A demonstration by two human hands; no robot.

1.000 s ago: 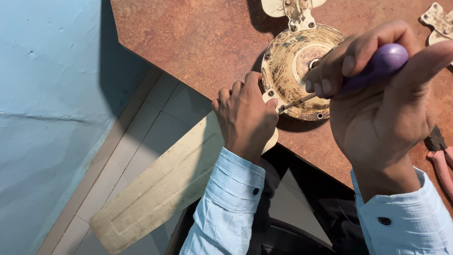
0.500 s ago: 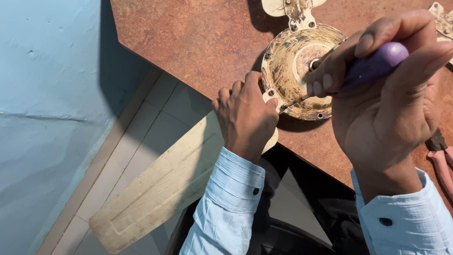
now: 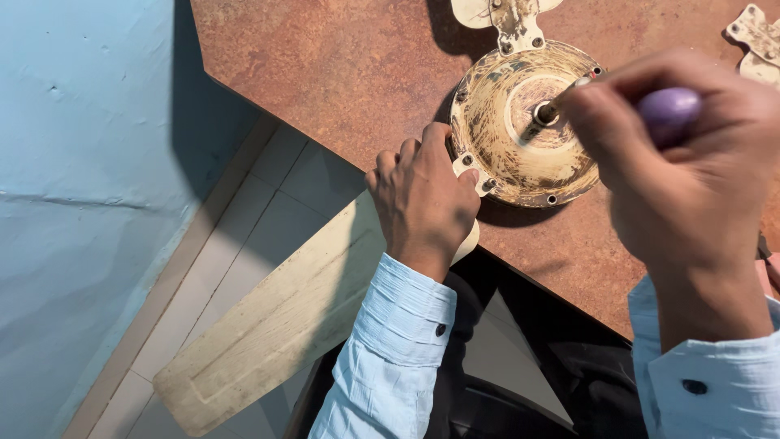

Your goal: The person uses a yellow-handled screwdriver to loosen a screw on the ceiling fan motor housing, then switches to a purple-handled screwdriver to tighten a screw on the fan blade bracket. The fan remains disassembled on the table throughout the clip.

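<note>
Here the right hand (image 3: 691, 187), grip clenched on a purple-handled screwdriver (image 3: 668, 114), hides its shaft over the fan motor (image 3: 508, 146).

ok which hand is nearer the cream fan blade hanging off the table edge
Left. The left hand rests on the fan blade. The right hand is apart, above the motor housing.

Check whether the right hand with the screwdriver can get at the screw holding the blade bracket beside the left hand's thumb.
Probably yes: the bracket screw lies uncovered on the fan motor housing rim; the left hand sits just beside it, and the right hand hovers close above.
</note>
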